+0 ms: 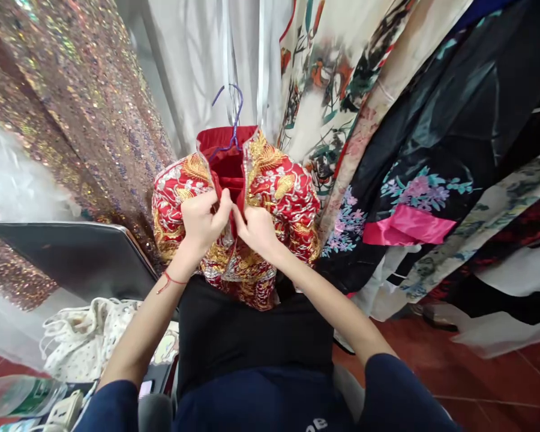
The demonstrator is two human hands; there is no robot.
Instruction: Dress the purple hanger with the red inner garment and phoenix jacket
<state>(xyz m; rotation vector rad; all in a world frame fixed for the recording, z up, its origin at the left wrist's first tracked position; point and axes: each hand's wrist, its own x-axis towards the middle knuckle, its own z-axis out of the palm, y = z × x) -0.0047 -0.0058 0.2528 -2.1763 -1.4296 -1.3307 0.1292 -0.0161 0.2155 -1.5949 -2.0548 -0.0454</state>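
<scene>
My L hand [204, 221] + R hand [257, 227]: fingers narrow, pinching jacket [284, 191] front edges. Hanger [234, 131] in collar [209, 140], far side. Blk garment [436, 138] right.

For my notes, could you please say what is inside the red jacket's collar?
A purple hanger and red lining show; the left hand, right hand and jacket front hide what's lower.

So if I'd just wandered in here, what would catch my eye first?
Most likely the red jacket with gold and silver embroidery, in the middle, a purple hanger at its collar and the left hand and right hand pinching its front opening. After that, perhaps the glittering sequined fabric at upper left, or the bright pink satin piece against dark floral cloth at right.
</scene>
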